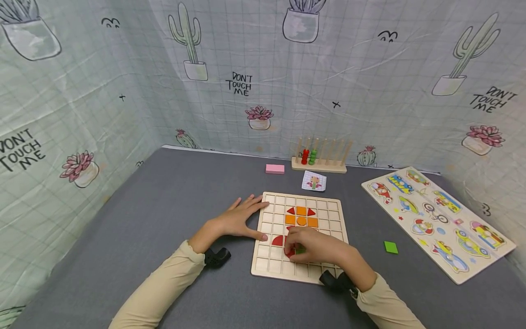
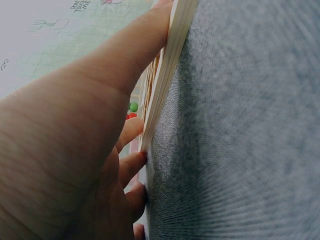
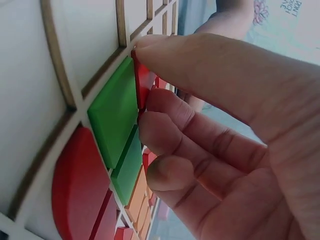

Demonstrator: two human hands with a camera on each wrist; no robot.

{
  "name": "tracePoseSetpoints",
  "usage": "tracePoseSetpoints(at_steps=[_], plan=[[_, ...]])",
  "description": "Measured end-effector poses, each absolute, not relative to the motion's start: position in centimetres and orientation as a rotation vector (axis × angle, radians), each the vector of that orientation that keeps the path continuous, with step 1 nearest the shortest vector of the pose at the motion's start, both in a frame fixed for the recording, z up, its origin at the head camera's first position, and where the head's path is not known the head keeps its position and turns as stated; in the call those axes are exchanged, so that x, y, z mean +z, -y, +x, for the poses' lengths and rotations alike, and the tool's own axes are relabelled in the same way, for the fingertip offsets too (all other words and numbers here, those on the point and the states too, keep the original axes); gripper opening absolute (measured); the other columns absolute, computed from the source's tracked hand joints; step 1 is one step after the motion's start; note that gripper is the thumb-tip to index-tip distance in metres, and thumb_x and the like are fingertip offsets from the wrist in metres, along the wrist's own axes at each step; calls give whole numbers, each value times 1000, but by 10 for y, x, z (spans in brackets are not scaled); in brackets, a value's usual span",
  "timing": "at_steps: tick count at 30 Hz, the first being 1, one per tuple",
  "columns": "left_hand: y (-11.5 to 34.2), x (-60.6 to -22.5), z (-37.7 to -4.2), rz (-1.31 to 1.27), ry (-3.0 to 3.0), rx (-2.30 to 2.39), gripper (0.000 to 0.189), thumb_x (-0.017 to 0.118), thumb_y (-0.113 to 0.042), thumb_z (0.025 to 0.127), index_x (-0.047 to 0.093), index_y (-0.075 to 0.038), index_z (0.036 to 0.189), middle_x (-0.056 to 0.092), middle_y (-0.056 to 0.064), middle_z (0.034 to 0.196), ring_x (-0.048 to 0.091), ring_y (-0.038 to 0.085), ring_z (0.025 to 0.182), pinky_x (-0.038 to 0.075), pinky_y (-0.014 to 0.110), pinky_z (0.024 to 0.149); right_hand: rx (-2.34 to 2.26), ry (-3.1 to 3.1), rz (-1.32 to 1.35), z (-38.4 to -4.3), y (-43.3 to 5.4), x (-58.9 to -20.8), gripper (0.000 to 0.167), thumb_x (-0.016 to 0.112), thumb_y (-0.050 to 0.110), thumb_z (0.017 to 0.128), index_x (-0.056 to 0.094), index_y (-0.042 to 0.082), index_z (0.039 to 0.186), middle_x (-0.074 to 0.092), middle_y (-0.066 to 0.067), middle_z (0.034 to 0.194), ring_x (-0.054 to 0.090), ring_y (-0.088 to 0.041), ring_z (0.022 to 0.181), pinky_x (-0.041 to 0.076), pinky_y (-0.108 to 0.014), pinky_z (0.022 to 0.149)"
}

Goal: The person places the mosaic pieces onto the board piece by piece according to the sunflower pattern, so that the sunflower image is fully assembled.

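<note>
A wooden grid board (image 1: 263, 266) lies on the grey table with red, orange and green shape tiles in its cells. My left hand (image 1: 238, 221) is spread at the board's left side, thumb and fingertips touching that edge. Over the lower middle cells, my right hand (image 1: 314, 244) pinches a red tile (image 3: 143, 77) between thumb and fingers, down at the grid. Beside that tile sit a green square (image 3: 115, 112) and a second green tile (image 3: 128, 165), with a curved red tile (image 3: 80, 185) past them. A red rounded tile (image 1: 277, 240) lies left of the hand. The right hand hides part of the pattern.
A loose green square (image 1: 391, 247) lies right of the board, near a wooden vehicle puzzle (image 1: 441, 228). Behind the board are a pattern card (image 1: 314, 181), a pink block (image 1: 275, 169) and a peg rack (image 1: 319, 167) with red and green beads. A printed curtain (image 1: 205, 114) surrounds the table.
</note>
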State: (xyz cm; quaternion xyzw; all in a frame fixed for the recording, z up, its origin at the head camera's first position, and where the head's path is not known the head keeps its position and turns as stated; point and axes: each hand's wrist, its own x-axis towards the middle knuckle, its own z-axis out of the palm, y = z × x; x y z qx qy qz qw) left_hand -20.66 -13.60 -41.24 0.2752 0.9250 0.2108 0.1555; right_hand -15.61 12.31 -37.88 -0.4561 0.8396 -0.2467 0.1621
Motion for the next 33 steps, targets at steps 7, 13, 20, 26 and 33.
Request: tracePoseSetpoints(at_steps=[7, 13, 20, 26, 33], plan=[[134, -411, -206, 790, -2643, 606, 98, 73, -59, 78, 27, -22, 156, 13, 4, 164, 3, 27, 151, -3, 53, 119, -711, -2411, -1291, -154, -125, -379, 6, 73, 5, 86, 70, 10, 89, 56, 4, 82, 48, -5, 68, 43, -17, 61], [132, -410, -206, 794, -2633, 614, 98, 73, -59, 78, 26, -22, 156, 13, 5, 164, 3, 28, 151, -3, 53, 119, -726, -2441, -1202, -150, -128, -379, 7, 73, 7, 85, 67, 11, 87, 55, 3, 79, 48, -8, 67, 43, -17, 60], [135, -412, -206, 778, -2641, 621, 98, 74, -57, 78, 27, -21, 156, 14, 5, 164, 3, 29, 151, -3, 54, 119, -745, -2458, -1161, -151, -128, -381, 7, 73, 8, 85, 67, 11, 85, 55, 3, 78, 46, -7, 68, 42, -18, 60], [135, -414, -206, 782, -2635, 634, 98, 74, -58, 78, 27, -22, 156, 13, 5, 164, 3, 29, 151, -2, 54, 119, -772, -2457, -1164, -150, -134, -385, 4, 72, 12, 88, 68, 13, 88, 54, 5, 81, 47, -5, 68, 43, -18, 61], [136, -410, -205, 789, -2631, 639, 98, 74, -57, 78, 26, -21, 156, 13, 5, 164, 2, 29, 151, -3, 54, 119, -858, -2496, -1123, -150, -157, -385, 6, 71, 11, 89, 70, 16, 87, 53, 10, 79, 47, -3, 67, 44, -19, 59]])
